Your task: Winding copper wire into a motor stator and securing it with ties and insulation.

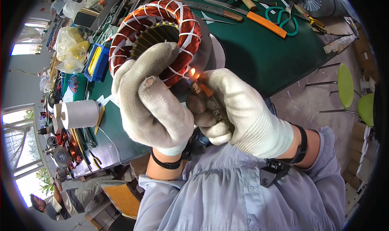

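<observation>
A motor stator [193, 28] with copper-red windings tied in white cord stands tilted on the green table. My left hand [152, 105], in a whitish knitted glove, is cupped at the stator's near side. Its long fingers curve across the opening, and the thumb stands apart; I see nothing held in it. In my gloved right hand [247, 109] is a lighter [212, 105], gripped upright. A small flame [193, 73] burns at its top, close to the lower right edge of the winding. Dark smudges mark the right glove's fingertips.
Beyond the stator lie an orange-handled knife [265, 24], green-handled scissors [293, 26] and other hand tools. Left of it are a blue box [97, 62] of yellow strips and a white cord spool [81, 114]. Green stools [345, 85] stand at right; another person [69, 200] is at lower left.
</observation>
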The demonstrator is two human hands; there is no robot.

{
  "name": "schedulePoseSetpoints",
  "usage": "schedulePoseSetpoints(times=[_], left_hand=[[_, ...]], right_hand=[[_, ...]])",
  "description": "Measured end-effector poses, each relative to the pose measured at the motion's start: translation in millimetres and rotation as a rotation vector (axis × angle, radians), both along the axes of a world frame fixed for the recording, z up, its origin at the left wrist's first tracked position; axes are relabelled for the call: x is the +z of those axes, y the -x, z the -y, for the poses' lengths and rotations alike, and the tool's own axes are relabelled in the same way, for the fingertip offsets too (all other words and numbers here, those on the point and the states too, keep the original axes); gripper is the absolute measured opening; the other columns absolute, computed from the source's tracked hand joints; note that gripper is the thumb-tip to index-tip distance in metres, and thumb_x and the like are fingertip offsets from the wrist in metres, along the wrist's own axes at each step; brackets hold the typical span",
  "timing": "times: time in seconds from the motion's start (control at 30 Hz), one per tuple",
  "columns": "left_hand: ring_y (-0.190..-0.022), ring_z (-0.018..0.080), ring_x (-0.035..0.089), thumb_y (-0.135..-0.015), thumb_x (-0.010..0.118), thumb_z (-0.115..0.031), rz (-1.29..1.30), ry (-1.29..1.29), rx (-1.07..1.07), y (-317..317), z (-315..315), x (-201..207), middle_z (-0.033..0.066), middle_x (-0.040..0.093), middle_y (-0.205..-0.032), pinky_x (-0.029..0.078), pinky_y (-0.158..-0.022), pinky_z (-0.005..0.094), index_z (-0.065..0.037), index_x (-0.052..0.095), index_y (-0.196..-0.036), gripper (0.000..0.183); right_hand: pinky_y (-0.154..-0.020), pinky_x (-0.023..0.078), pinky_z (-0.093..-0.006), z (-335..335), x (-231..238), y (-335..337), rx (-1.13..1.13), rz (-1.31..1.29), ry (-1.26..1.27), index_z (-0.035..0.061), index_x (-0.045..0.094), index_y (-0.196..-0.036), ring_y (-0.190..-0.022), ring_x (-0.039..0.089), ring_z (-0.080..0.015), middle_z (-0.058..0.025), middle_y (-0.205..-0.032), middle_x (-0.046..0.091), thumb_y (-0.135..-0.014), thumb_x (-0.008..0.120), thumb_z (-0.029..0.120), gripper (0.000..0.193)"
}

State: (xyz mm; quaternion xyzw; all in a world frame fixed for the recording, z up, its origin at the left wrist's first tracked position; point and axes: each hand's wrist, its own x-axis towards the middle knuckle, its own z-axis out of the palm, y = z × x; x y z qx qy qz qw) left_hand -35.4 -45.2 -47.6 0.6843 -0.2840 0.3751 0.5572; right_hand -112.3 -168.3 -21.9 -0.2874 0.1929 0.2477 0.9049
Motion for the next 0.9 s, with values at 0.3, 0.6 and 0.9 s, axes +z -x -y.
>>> schedulePoseSetpoints(times=[0.3,0.6,0.9], left_hand=[[-0.094,0.0266,0.065,-0.104,0.048,-0.014,0.008,-0.007,0.014,0,0,2,0.0130,0.078,-0.097,0.044,-0.099,0.0395,0.006,0.071,-0.107,0.031],[-0.093,0.0271,0.067,-0.104,0.046,-0.014,-0.022,0.000,0.014,0,3,1,0.0138,0.078,-0.097,0.044,-0.098,0.0400,0.005,0.072,-0.107,0.032],[-0.093,0.0271,0.067,-0.104,0.046,-0.013,-0.018,0.016,0.014,1,4,0,0.0138,0.078,-0.097,0.046,-0.096,0.0390,0.006,0.071,-0.107,0.031]], right_hand=[[-0.049,0.028,-0.0224,1,7,-2,-0.041,-0.066,-0.045,0.0144,0.053,-0.127,-0.060,0.039,-0.0084,-0.0011,-0.093,0.055,-0.110,0.042,0.045,0.037],[-0.051,0.029,-0.0242,12,15,0,-0.048,0.017,-0.213,0.0105,0.055,-0.123,-0.063,0.041,-0.0109,-0.0031,-0.095,0.059,-0.110,0.042,0.043,0.037],[-0.051,0.027,-0.0228,12,25,-6,-0.034,-0.074,-0.192,0.0102,0.056,-0.111,-0.061,0.039,-0.0096,-0.0021,-0.086,0.057,-0.111,0.040,0.041,0.035]])
